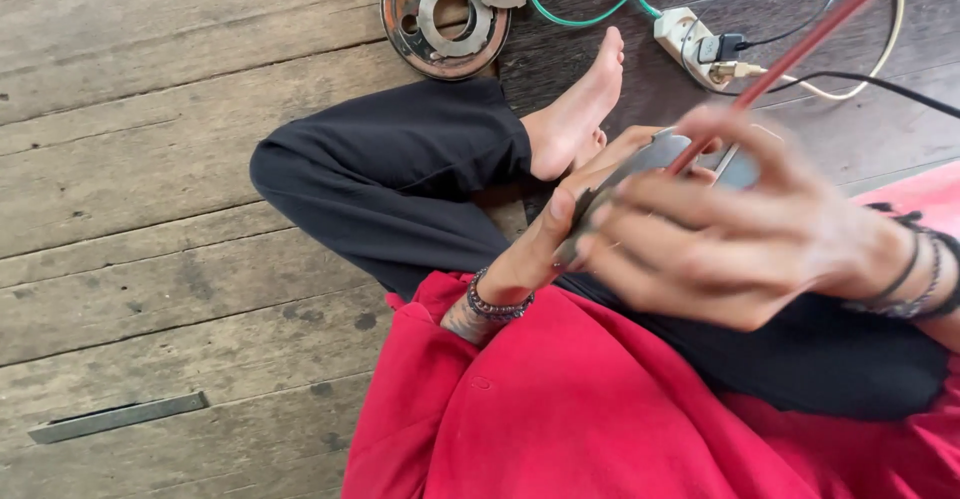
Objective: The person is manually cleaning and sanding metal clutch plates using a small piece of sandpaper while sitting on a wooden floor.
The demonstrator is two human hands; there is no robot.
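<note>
A floor of worn, grey wooden planks (150, 159) fills the view, and the person sits cross-legged on it in black trousers (400, 174) and a red garment (560, 409), one bare foot (580, 109) turned sole-up.

Over the lap, both hands meet on a small flat metal piece (650, 159), grey and thin-edged, blurred in this view. The left hand (535, 249), with a bead bracelet at the wrist, comes up from below, thumb raised along the piece's near edge and fingers curled under it, gripping it. The right hand (720, 244), wearing dark bands at the wrist, reaches in from the right with fingers spread and bent over the piece's top; it appears to pinch a slim reddish rod (800, 49) that slants up to the top right corner, though the exact grip is blurred.

The metal piece looks stiff and fairly light, with hard edges and a smooth face that could slip; holding it by its edges, as the left hand does, seems the secure way. The rod looks rigid and thin, best held close to its lower end.

On the floor beyond the foot lies a round metal tray (445, 19) of ring-shaped metal parts, near a white power strip (690, 44) with cables (600, 9). A narrow metal bar (118, 417) lies well apart, lower left.
</note>
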